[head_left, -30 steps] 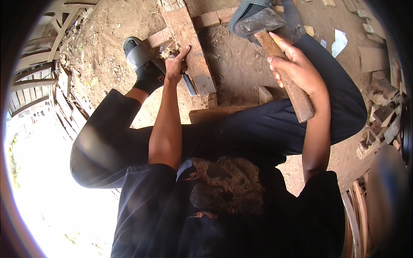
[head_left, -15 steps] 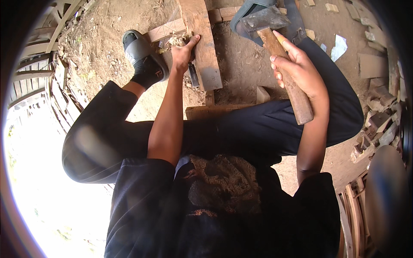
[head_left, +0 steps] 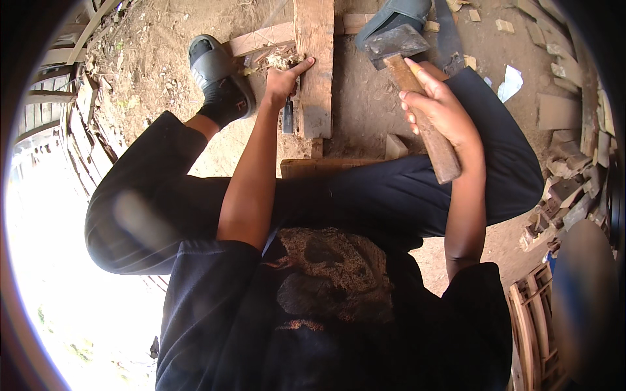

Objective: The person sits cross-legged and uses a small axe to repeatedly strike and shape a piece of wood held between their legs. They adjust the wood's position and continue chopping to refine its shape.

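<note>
My left hand [head_left: 282, 85] is closed around a dark chisel-like tool [head_left: 287, 118] at the left edge of an upright-lying rough wooden plank [head_left: 315, 98], its thumb against the plank. Pale shavings [head_left: 280, 60] sit just above that hand; what the tool's upper end touches is hidden. My right hand [head_left: 440, 114] grips a hammer by its thick wooden handle [head_left: 443, 163], with the dark blocky metal head [head_left: 396, 45] raised over the ground to the right of the plank.
A wooden strip [head_left: 257, 39] crosses behind the plank, near my slippered foot [head_left: 215, 65]. Another slipper [head_left: 391, 16] is at top. A board [head_left: 326, 168] lies before my crossed legs. Wood scraps [head_left: 567, 176] pile at right; slats [head_left: 78, 111] lean at left; bright light enters lower left.
My left hand, the tool and the shavings have moved up and to the right. The plank has swung more upright in view. My right hand with the hammer has shifted slightly left.
</note>
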Motion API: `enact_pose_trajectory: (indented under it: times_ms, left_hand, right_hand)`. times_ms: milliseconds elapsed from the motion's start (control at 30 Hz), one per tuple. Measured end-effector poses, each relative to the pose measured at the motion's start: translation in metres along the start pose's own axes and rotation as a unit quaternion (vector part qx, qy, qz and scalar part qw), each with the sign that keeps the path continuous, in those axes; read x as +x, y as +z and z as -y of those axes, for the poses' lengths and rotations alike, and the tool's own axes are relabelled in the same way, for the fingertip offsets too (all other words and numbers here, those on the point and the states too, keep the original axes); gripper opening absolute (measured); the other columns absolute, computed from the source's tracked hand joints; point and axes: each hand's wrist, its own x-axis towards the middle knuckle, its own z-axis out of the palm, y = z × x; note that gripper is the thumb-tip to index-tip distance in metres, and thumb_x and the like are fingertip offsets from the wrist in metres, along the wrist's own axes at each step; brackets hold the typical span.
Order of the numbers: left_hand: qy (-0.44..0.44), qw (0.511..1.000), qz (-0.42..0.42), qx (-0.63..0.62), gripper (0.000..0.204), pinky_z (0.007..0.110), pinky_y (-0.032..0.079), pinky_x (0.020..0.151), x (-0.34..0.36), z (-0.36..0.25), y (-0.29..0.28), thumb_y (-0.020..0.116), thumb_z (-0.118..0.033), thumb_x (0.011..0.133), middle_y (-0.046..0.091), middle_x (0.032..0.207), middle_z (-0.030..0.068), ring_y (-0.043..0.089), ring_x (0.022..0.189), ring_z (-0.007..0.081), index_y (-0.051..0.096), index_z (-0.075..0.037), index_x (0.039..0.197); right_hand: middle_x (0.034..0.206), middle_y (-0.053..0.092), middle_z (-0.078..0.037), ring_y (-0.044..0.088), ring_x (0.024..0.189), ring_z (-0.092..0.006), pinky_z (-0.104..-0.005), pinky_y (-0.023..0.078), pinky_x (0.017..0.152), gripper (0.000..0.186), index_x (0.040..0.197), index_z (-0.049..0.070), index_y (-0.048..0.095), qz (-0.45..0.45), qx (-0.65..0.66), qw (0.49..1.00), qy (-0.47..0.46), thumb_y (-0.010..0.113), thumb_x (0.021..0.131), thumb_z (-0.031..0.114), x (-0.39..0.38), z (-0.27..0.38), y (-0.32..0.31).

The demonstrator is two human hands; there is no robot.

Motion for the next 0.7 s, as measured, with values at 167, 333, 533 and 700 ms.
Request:
enact_pose_trajectory:
  times_ms: [167, 333, 533, 700]
  left_hand:
    - [-0.051, 0.997, -0.036, 0.036, 0.050, 0.031, 0.031, 0.037, -0.002, 0.002, 0.000, 0.087, -0.045, 0.066, 0.051, 0.053, 0.0017, 0.041, 0.038, 0.0112, 0.064, -0.001, 0.063]
    - [-0.010, 0.992, -0.044, 0.119, 0.058, 0.033, 0.044, 0.053, -0.005, 0.011, -0.004, 0.086, -0.049, 0.065, 0.063, 0.070, 0.0105, 0.057, 0.058, 0.0171, 0.066, 0.004, 0.077]
    - [0.024, 0.978, 0.096, 0.182, 0.071, 0.034, 0.047, 0.092, -0.023, 0.007, -0.013, 0.086, -0.049, 0.063, 0.068, 0.111, 0.0156, 0.063, 0.101, 0.0217, 0.068, -0.001, 0.113]
    - [-0.004, 0.951, 0.043, 0.306, 0.066, 0.034, 0.048, 0.090, -0.001, 0.040, -0.023, 0.086, -0.046, 0.064, 0.068, 0.107, 0.0164, 0.063, 0.099, 0.0192, 0.068, -0.003, 0.111]
  right_hand:
    - [0.074, 0.054, -0.003, 0.052, 0.061, -0.0117, -0.0277, 0.047, 0.052, 0.076, 0.151, 0.004, 0.016, 0.021, -0.033, 0.999, 0.034, 0.057, 0.087, 0.004, 0.030, -0.029, 0.001]
    - [0.073, 0.054, -0.004, 0.052, 0.057, -0.0120, -0.0294, 0.047, 0.048, 0.075, 0.151, 0.009, 0.022, 0.011, -0.133, 0.987, 0.091, 0.058, 0.085, 0.004, 0.044, -0.045, 0.014]
    - [0.075, 0.056, -0.005, 0.054, 0.059, -0.0129, -0.0307, 0.048, 0.049, 0.076, 0.150, 0.013, 0.025, -0.012, -0.185, 0.977, 0.103, 0.058, 0.083, 0.004, 0.048, -0.054, 0.024]
    - [0.076, 0.055, -0.005, 0.054, 0.060, -0.0132, -0.0313, 0.048, 0.049, 0.077, 0.151, 0.010, 0.021, 0.042, -0.170, 0.977, 0.124, 0.057, 0.083, 0.003, 0.057, -0.063, 0.023]
